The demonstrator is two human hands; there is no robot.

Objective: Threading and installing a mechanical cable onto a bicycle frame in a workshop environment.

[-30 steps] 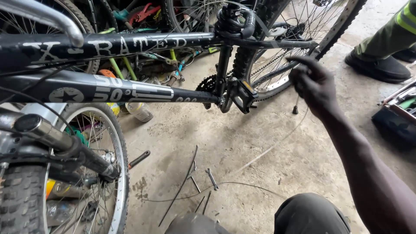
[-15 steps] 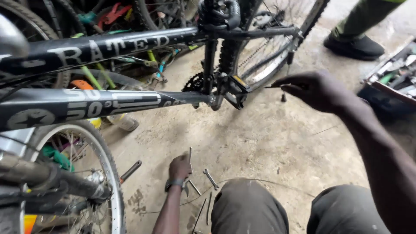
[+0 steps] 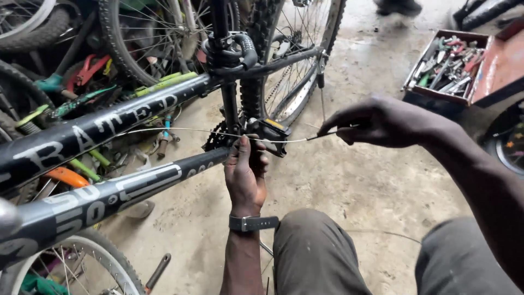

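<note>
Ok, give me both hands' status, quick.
Left hand: closed on the cable by the pedal.
Right hand: pinching the cable's end.

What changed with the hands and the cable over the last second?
The left hand came up from the floor to the bike frame by the pedal, fingers at the thin cable. The right hand kept pinching the cable's end, which now runs taut between both hands. The bike and toolbox stayed put.

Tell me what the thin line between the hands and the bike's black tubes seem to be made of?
Cable: seemingly bare steel wire, thin, silvery, glinting, pinched by the right hand and touched by the left hand. Frame tubes: probably painted metal, glossy black with white lettering.
</note>
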